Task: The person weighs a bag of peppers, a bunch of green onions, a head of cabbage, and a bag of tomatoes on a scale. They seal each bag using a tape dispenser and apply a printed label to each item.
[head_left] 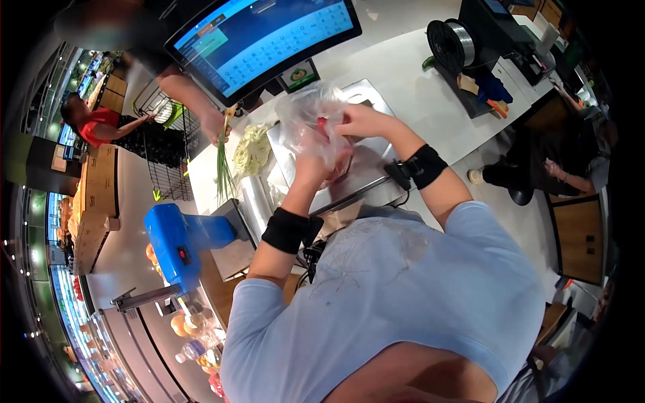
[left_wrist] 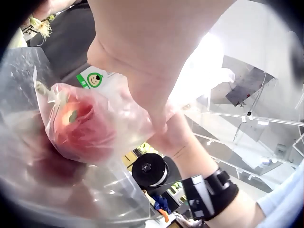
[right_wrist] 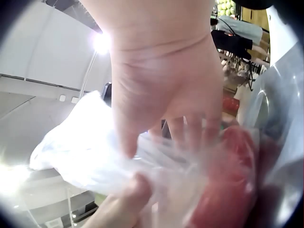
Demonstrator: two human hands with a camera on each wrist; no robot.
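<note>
A clear plastic bag [head_left: 302,111] with red, round produce [left_wrist: 78,126] in it is over the silver scale plate [head_left: 373,101]. My left hand [head_left: 312,161] grips the bag from the near side, its thumb showing against the film in the right wrist view. From the right, my right hand [head_left: 366,122] pinches the gathered film, with its thumb [right_wrist: 127,142] in front and its fingers partly hidden behind the plastic. A small red spot shows between the hands in the head view. The produce hangs below the gathered part, close over the metal.
A touch screen [head_left: 269,50] stands behind the scale. At left another person's hand [head_left: 213,127] holds green onions [head_left: 223,168] beside bagged leafy greens [head_left: 252,149]. A film roll [head_left: 257,205] and blue device [head_left: 178,242] sit nearer. A black spool [head_left: 447,43] stands at the back right.
</note>
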